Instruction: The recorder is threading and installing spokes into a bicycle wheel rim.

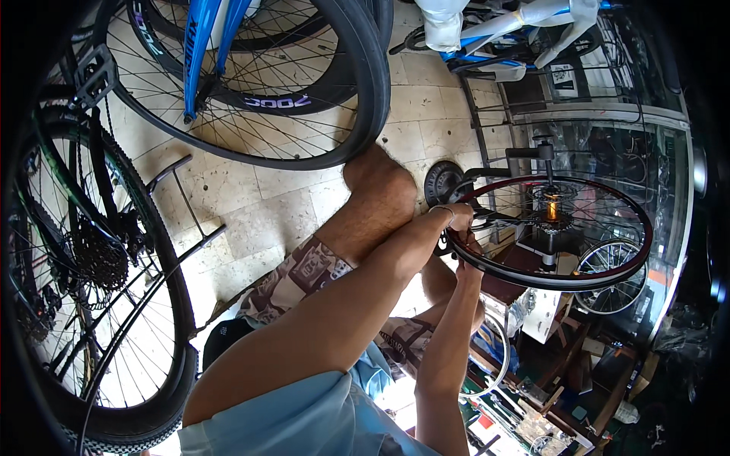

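A spoked bicycle wheel (544, 280), with a dark rim edged in red, lies on its side at the right, held at its hub by a black and metal stand (541, 152). Sprockets (553, 221) surround the hub, which shines orange. My left hand (459, 218) reaches across to the rim's left edge, its fingers closed there. Just nearer, my right hand (469, 257) is closed on the same stretch of rim. Both sets of fingers partly hide each other, and any small tool between them cannot be made out.
A blue fork (199, 61) with a tyred wheel (371, 83) stands at the far left. Another bicycle's rear wheel (179, 304) is at the left. A wrapped blue frame (494, 38) stands far right. Below the held wheel are a silver-rimmed wheel (614, 308) and a cluttered bench.
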Action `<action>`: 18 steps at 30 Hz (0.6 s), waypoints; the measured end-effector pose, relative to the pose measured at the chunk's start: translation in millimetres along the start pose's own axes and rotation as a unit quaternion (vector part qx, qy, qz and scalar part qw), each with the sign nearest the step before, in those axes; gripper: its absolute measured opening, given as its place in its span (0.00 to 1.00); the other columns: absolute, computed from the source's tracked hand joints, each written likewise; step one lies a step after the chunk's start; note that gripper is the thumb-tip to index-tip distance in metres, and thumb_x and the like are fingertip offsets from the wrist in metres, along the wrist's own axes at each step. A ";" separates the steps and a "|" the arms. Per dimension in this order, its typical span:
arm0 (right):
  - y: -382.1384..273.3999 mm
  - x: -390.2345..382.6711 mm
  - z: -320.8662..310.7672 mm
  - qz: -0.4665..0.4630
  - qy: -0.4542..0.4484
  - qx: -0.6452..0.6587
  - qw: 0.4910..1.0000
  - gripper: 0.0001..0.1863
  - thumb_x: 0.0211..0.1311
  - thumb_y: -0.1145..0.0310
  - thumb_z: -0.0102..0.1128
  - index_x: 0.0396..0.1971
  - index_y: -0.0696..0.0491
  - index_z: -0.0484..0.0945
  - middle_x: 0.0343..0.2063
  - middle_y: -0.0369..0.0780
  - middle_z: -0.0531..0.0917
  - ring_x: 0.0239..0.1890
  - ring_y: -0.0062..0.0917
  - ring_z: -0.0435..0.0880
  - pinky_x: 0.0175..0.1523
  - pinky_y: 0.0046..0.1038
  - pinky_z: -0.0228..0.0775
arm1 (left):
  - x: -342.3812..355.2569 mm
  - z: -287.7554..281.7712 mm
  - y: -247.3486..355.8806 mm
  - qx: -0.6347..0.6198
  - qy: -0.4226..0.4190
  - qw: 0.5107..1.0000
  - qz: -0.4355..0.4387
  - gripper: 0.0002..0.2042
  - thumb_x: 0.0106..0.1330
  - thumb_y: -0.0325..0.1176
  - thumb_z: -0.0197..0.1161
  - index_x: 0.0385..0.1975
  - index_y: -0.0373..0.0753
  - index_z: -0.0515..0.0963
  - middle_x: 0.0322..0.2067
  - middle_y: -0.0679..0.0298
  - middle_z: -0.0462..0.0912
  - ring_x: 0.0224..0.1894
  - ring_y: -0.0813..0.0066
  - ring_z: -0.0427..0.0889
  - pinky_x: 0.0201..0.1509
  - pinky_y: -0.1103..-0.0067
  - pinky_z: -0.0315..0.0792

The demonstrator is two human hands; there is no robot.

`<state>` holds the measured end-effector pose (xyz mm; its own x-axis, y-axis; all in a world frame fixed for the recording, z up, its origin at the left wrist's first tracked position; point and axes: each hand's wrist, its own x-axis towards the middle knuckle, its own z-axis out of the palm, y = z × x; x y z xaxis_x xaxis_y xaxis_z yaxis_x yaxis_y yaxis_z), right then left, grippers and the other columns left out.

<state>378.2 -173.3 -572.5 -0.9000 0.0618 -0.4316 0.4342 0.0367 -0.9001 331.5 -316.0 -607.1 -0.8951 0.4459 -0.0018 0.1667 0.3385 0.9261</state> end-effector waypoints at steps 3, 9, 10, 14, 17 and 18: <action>5.2 0.7 16.0 0.011 -0.004 0.006 1.000 0.12 0.58 0.64 0.53 0.32 0.58 0.76 0.24 0.37 0.79 0.22 0.16 0.75 0.24 0.12 0.61 | -4.6 10.1 -3.2 0.045 0.092 0.992 -0.075 0.10 0.38 0.30 0.62 0.22 0.34 0.79 0.21 0.58 0.80 0.20 0.62 0.73 0.28 0.73 0.71; 4.2 3.8 3.9 0.028 0.022 0.009 0.999 0.13 0.59 0.61 0.50 0.33 0.56 0.75 0.25 0.36 0.79 0.23 0.15 0.75 0.23 0.11 0.59 | -12.0 13.8 27.1 -0.010 0.136 0.985 -0.104 0.08 0.41 0.29 0.59 0.21 0.32 0.78 0.21 0.52 0.79 0.21 0.56 0.75 0.27 0.70 0.72; 4.7 2.5 3.0 0.031 0.023 0.010 0.999 0.13 0.60 0.61 0.49 0.33 0.56 0.75 0.25 0.36 0.79 0.23 0.15 0.75 0.23 0.11 0.59 | -14.6 11.1 29.9 -0.015 0.144 0.984 -0.106 0.08 0.42 0.29 0.59 0.21 0.32 0.78 0.21 0.52 0.79 0.21 0.55 0.76 0.27 0.70 0.72; 4.8 -0.1 10.1 0.039 0.029 0.021 0.999 0.14 0.61 0.59 0.47 0.34 0.55 0.75 0.25 0.35 0.79 0.23 0.15 0.75 0.23 0.10 0.58 | -18.3 -2.3 27.9 -0.022 0.119 0.989 -0.086 0.08 0.43 0.28 0.58 0.22 0.31 0.78 0.22 0.51 0.79 0.22 0.54 0.76 0.27 0.70 0.72; -1.3 -5.0 12.8 0.037 0.039 0.029 0.998 0.15 0.61 0.59 0.45 0.34 0.54 0.75 0.25 0.35 0.79 0.23 0.15 0.76 0.23 0.10 0.58 | -11.6 -5.7 24.9 -0.026 0.080 0.995 -0.055 0.08 0.44 0.28 0.57 0.22 0.31 0.78 0.22 0.51 0.79 0.22 0.53 0.76 0.27 0.70 0.72; -5.0 -11.5 12.7 0.039 0.024 0.025 0.999 0.15 0.61 0.58 0.46 0.34 0.54 0.75 0.25 0.35 0.79 0.24 0.15 0.76 0.24 0.10 0.59 | -10.7 -2.5 20.3 -0.019 0.142 0.988 -0.056 0.07 0.43 0.27 0.57 0.22 0.31 0.77 0.22 0.50 0.78 0.22 0.53 0.76 0.27 0.70 0.71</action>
<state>385.8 -186.9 -563.8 -0.8604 0.1096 -0.4977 0.4987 -0.0205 -0.8665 343.5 -316.0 -587.3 -0.9880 0.1543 -0.0048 0.0484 0.3393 0.9394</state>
